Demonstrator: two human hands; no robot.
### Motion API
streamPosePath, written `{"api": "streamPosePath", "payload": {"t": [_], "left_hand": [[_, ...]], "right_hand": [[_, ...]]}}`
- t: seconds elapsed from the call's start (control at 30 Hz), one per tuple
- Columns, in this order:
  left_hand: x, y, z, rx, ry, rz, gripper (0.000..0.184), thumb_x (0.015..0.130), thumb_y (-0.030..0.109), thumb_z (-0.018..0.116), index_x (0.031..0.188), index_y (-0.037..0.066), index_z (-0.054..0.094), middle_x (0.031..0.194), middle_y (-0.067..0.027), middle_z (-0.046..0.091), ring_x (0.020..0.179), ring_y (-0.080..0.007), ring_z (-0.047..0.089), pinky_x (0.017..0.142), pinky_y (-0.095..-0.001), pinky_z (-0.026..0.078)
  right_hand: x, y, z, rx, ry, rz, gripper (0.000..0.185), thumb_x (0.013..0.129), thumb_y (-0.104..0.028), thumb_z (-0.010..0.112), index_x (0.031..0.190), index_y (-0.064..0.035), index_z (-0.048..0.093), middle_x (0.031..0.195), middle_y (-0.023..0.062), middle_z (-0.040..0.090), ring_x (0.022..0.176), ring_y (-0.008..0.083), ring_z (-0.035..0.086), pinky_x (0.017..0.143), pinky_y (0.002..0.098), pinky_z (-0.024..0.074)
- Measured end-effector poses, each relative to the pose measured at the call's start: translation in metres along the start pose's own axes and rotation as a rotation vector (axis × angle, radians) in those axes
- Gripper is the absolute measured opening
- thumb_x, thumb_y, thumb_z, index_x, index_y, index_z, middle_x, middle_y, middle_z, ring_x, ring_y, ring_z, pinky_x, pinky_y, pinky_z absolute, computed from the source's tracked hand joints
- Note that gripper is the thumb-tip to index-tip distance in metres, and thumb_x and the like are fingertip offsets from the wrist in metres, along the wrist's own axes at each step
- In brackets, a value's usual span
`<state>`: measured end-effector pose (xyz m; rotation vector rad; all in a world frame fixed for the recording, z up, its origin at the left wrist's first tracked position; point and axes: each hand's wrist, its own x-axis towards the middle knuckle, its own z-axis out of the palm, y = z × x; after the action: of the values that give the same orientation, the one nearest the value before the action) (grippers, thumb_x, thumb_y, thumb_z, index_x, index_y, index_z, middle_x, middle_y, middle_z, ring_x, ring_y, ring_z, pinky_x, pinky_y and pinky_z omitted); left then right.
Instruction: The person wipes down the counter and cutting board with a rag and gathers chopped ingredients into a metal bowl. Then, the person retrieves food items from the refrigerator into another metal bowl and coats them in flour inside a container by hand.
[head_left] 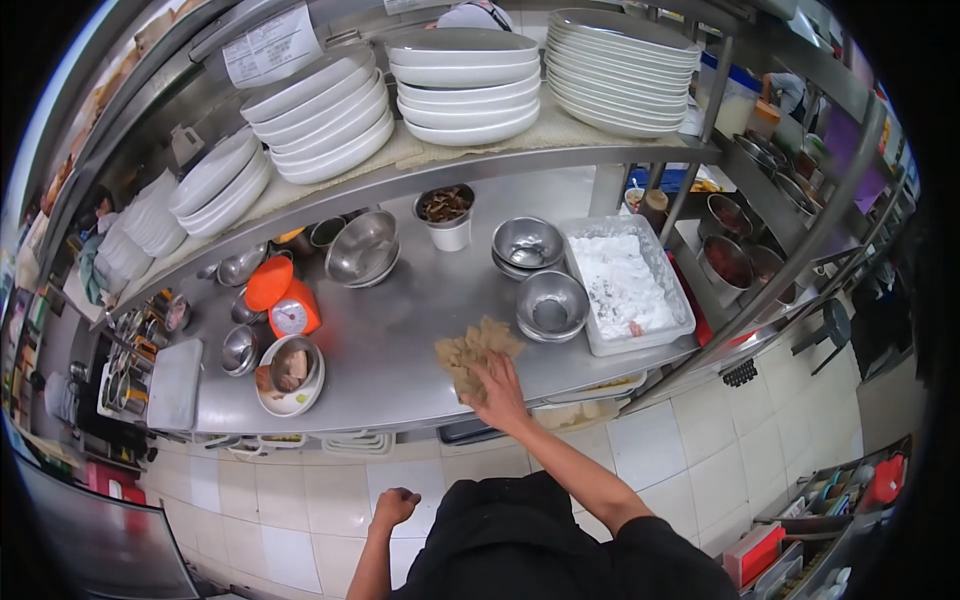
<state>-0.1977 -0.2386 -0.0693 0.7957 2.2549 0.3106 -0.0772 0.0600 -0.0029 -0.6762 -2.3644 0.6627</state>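
My right hand [499, 397] presses a crumpled tan cloth [470, 352] on the steel counter [400, 335], near its front edge, with the fingers bent over the cloth. My left hand [398, 507] hangs above the floor in front of the counter, closed, and nothing shows in it. Just beyond the cloth, to the right, are stacked steel bowls [553, 305], and more steel bowls [528, 243] sit behind them. A plastic tub of white powder [683, 318] stands to the right of the bowls.
Left on the counter are an orange kitchen scale [293, 312], a white bowl [290, 404] holding a steel bowl with meat, and a white cutting board [175, 385]. A white container [450, 236] of dark pieces stands behind. Stacked plates [465, 95] line the overhead shelf [560, 150].
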Motion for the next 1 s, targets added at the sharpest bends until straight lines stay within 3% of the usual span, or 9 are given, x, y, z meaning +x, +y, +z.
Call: {"api": "streamPosePath", "payload": {"t": [0.07, 0.1, 0.2, 0.3, 0.6, 1.0], "left_hand": [[-0.006, 0.0, -0.006, -0.07, 0.051, -0.06, 0.036, 0.079, 0.036, 0.062, 0.096, 0.005, 0.069, 0.096, -0.0175, 0.066, 0.095, -0.0318, 0.063, 0.085, -0.0382, 0.048], [-0.008, 0.0, -0.006, -0.113, 0.082, -0.079, 0.036, 0.078, 0.035, 0.062, 0.096, 0.005, 0.069, 0.095, -0.0176, 0.066, 0.095, -0.032, 0.063, 0.085, -0.0386, 0.048], [-0.016, 0.004, 0.0, -0.227, 0.145, -0.161, 0.035, 0.078, 0.033, 0.064, 0.096, 0.004, 0.069, 0.095, -0.0185, 0.066, 0.095, -0.0318, 0.063, 0.085, -0.0384, 0.048], [-0.02, 0.001, 0.009, -0.316, 0.15, -0.226, 0.037, 0.078, 0.035, 0.064, 0.096, 0.003, 0.069, 0.096, -0.0185, 0.066, 0.096, -0.0314, 0.063, 0.086, -0.0382, 0.048], [-0.005, 0.034, 0.016, -0.304, 0.211, -0.244, 0.035, 0.079, 0.035, 0.064, 0.096, 0.004, 0.069, 0.095, -0.0174, 0.067, 0.095, -0.0314, 0.063, 0.085, -0.0379, 0.049], [-0.003, 0.072, 0.02, -0.37, 0.276, -0.283, 0.033, 0.079, 0.031, 0.064, 0.094, 0.002, 0.069, 0.095, -0.019, 0.066, 0.093, -0.0315, 0.064, 0.083, -0.0377, 0.049]], "right_hand": [[0.021, 0.005, 0.014, -0.155, -0.083, -0.013, 0.058, 0.077, -0.036, 0.066, 0.128, -0.0161, 0.047, 0.139, 0.0197, 0.029, 0.129, 0.045, 0.022, 0.104, 0.0512, 0.0262], [0.028, 0.015, 0.024, -0.149, -0.181, 0.023, 0.061, 0.078, -0.041, 0.064, 0.133, -0.0236, 0.043, 0.144, 0.0184, 0.022, 0.131, 0.0474, 0.015, 0.104, 0.0584, 0.021], [0.037, 0.041, 0.048, -0.313, -0.267, -0.054, 0.063, 0.079, -0.052, 0.058, 0.135, -0.0257, 0.041, 0.145, 0.0179, 0.02, 0.13, 0.0461, 0.018, 0.102, 0.062, 0.0199], [0.039, 0.048, 0.056, -0.348, -0.275, -0.079, 0.059, 0.082, -0.054, 0.053, 0.133, -0.0267, 0.043, 0.144, 0.0153, 0.022, 0.129, 0.0435, 0.021, 0.1, 0.0606, 0.0224], [0.058, 0.058, 0.059, -0.335, -0.294, -0.083, 0.042, 0.08, -0.049, 0.055, 0.114, -0.0229, 0.055, 0.118, 0.0088, 0.044, 0.108, 0.0309, 0.04, 0.09, 0.0479, 0.0332], [0.07, 0.074, 0.067, -0.268, -0.176, -0.191, 0.043, 0.079, -0.042, 0.058, 0.11, -0.0129, 0.054, 0.109, 0.0078, 0.049, 0.103, 0.0298, 0.044, 0.086, 0.0466, 0.0366]]}}
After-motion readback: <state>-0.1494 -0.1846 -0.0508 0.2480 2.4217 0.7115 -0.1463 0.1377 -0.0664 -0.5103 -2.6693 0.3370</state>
